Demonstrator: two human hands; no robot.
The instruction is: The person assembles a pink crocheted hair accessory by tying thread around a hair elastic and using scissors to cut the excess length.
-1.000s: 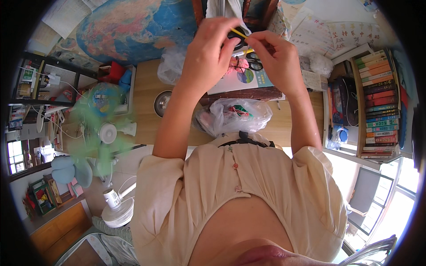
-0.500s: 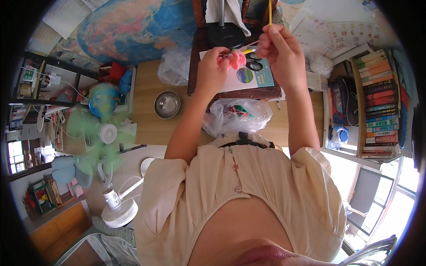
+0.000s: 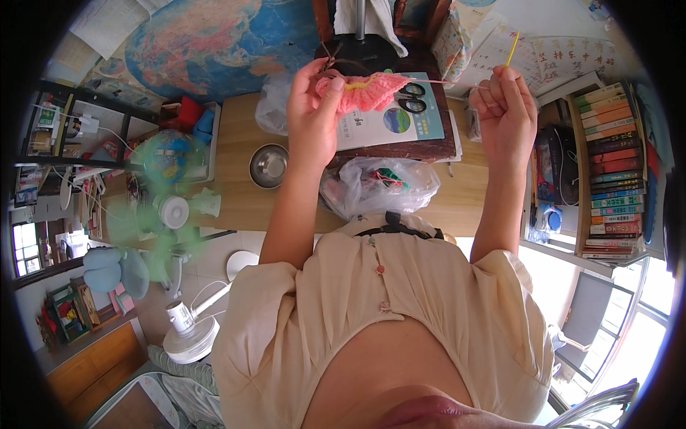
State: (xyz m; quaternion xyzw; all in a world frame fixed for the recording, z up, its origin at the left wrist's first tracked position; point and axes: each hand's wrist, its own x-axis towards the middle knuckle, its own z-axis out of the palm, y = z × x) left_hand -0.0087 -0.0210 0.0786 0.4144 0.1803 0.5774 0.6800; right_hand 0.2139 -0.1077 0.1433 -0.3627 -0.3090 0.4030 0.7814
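My left hand (image 3: 317,107) is closed on a pink crocheted piece (image 3: 371,94) with a ruffled edge and a yellow strip along it. From the piece's right end a thin pink yarn strand (image 3: 436,81) stretches taut to my right hand (image 3: 505,104). That hand is raised at the right, fingertips pinched round a thin yellow stick (image 3: 513,48) that points up; whether it is a hook or a needle I cannot tell. Beneath the piece lie black-handled scissors (image 3: 411,105) on a white and teal booklet (image 3: 429,126). Brown strands show by my left fingertips.
A dark wooden stand (image 3: 400,151) carries the booklet and a black round base (image 3: 364,56) with a pole. Nearer are a clear plastic bag (image 3: 379,189) and a metal bowl (image 3: 269,166). A green-bladed fan (image 3: 174,212) spins at left; a bookshelf (image 3: 611,171) stands at right.
My hands have moved apart, the left leftward and the right rightward with the yellow stick. The pink piece is now spread out in view and the yarn strand drawn long.
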